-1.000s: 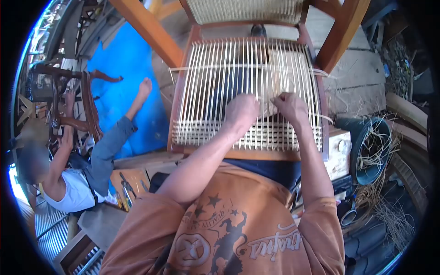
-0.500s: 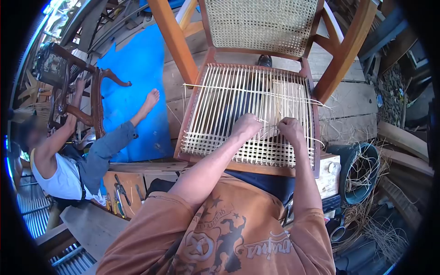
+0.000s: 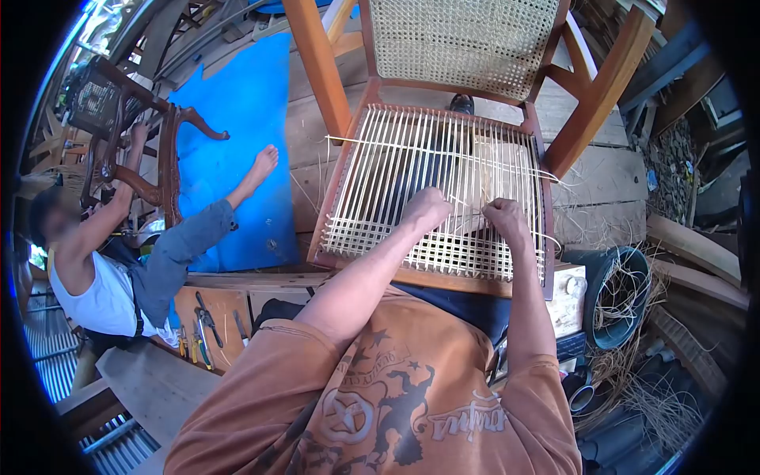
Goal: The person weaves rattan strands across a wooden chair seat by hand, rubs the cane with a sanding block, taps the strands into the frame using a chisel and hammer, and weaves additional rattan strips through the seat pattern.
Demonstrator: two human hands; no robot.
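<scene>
A wooden chair seat (image 3: 321,229) with pale cane strands (image 3: 396,170) strung across it lies in front of me. The near part carries a woven grid of crossing strands (image 3: 443,257); farther up, most strands run one way. My left hand (image 3: 427,207) is closed over the middle of the seat, with thin cane at its fingertips. Just to its right, my right hand (image 3: 507,219) pinches cane, its fingertips facing the left hand's. Exactly which strand each holds is partly hidden by the fingers. The chair's backrest (image 3: 463,47) has finished-looking cane mesh.
At left a co-worker (image 3: 99,293) sits by a dark carved chair (image 3: 168,158) and a blue sheet (image 3: 237,103). Pliers (image 3: 207,321) and other tools lie on a board nearby. A bucket (image 3: 606,332) holding cane scraps stands at right, near timber pieces (image 3: 697,249).
The view has shifted slightly. Both hands stay closed over the same part of the seat, and the gap between them looks nearly the same.
</scene>
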